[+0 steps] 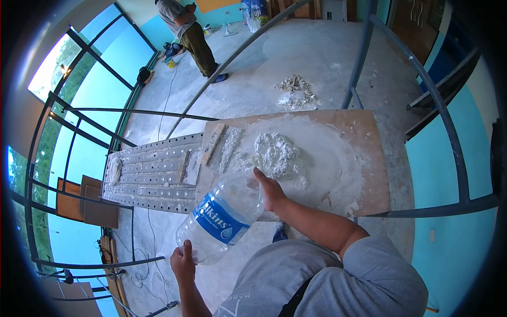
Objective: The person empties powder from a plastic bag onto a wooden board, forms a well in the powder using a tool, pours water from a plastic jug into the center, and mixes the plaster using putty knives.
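Observation:
A large clear plastic water bottle (195, 232) with a blue label is tilted between my hands, above the near edge of a plywood board (376, 153). My left hand (183, 262) grips its lower end, thumb up along the side. My right hand (270, 191) is closed around the upper end near the neck. How much liquid the bottle holds, if any, I cannot tell. Just past my right hand, a lumpy heap of white powder (275, 150) lies on the board. Two powder-coated strips, one a flat piece of wood (214, 143), rest at the board's left.
A perforated metal scaffold plank (153, 166) extends left from the board. Grey scaffold pipes (235, 66) cross ahead, with a curved frame (446, 121) at right. On the floor below lies a rubble pile (297, 92). Another person (193, 42) stands at the far left.

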A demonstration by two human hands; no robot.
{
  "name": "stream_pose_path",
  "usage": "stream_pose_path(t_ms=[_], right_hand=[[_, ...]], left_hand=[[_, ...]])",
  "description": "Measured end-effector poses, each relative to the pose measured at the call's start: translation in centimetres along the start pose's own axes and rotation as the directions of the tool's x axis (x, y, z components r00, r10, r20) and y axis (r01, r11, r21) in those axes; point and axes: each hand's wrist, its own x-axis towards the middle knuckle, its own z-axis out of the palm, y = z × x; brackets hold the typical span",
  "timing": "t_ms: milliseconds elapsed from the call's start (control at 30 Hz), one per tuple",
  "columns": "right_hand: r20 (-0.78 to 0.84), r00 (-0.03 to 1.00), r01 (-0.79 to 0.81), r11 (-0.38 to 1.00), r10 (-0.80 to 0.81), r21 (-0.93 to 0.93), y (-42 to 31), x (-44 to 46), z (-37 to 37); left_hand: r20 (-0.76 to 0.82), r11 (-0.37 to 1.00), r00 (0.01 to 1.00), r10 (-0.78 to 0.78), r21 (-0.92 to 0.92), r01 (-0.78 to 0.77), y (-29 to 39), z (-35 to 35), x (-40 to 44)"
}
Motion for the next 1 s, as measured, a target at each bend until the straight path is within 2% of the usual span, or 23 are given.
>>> stream_pose_path(t_ms=[433, 600, 900, 1000], right_hand=[[-0.039, 0.998, -0.039, 0.999, 0.04, 0.015, -0.5, -0.3, 0.1], [-0.03, 0.999, 0.022, 1.0, -0.023, -0.013, -0.5, -1.0, 0.6], [-0.046, 0.999, 0.027, 0.999, -0.028, -0.036, -0.3, -0.8, 0.3], [-0.053, 0.998, 0.032, 0.999, -0.034, -0.042, -0.5, -1.6, 0.7]], left_hand=[[-0.008, 0.999, 0.999, 0.047, 0.018, -0.047, 0.9, -0.1, 0.2], [-0.033, 0.994, 0.995, 0.097, 0.044, -0.095, 2.1, -0.2, -0.3], [-0.036, 0.996, 0.996, 0.087, 0.037, -0.086, 1.1, 0.0, -0.2], [-0.017, 0.999, 0.999, 0.037, -0.025, -0.038, 1.0, 0.2, -0.5]])
